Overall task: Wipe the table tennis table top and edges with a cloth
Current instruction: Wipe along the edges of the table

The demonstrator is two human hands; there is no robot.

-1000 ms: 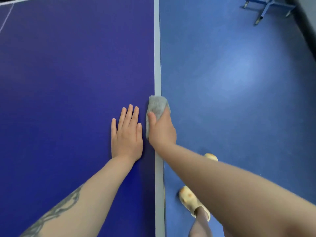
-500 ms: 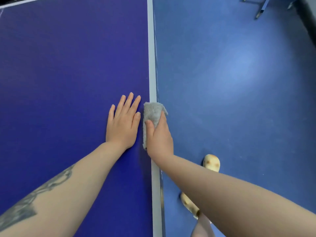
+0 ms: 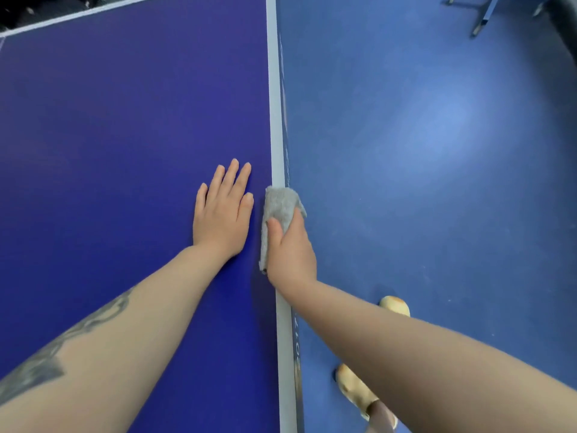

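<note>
Head view: right hand (image 3: 292, 251) grips a grey cloth (image 3: 278, 210) over the table (image 3: 125, 120) edge mid-frame; left hand (image 3: 223, 210) lies flat, fingers straight.

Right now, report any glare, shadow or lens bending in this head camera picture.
Head view: a soft pale glare patch lies on the blue floor; the flat left hand casts a faint shadow on the dark blue table top; the white edge line bows slightly, wide-angle distortion; the grey folded cloth looks sharp.
</note>
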